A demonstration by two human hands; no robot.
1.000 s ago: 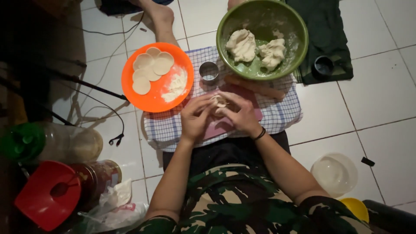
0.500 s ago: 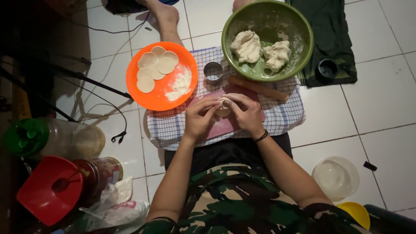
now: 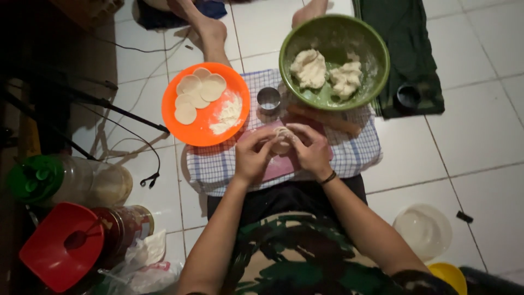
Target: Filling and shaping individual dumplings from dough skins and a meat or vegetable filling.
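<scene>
Landmark: checked cloth [image 3: 355, 153] on the tiled floor. Above the cloth's middle, left hand [image 3: 252, 158] and right hand [image 3: 312, 148] meet around a small dough piece [image 3: 281, 140]; fingertips of both pinch together on its edge. Under the hands, a pink board [image 3: 281, 166] lies on the cloth. At the cloth's far-left corner: orange plate [image 3: 204, 131] with four flat dough rounds [image 3: 195, 93] and a flour heap [image 3: 227, 116]. At its far-right corner: green bowl [image 3: 376, 54] holding two dough lumps. Between plate and bowl stands a metal ring cutter [image 3: 268, 100]. A wooden rolling pin [image 3: 327, 119] lies on the cloth just below the bowl.
</scene>
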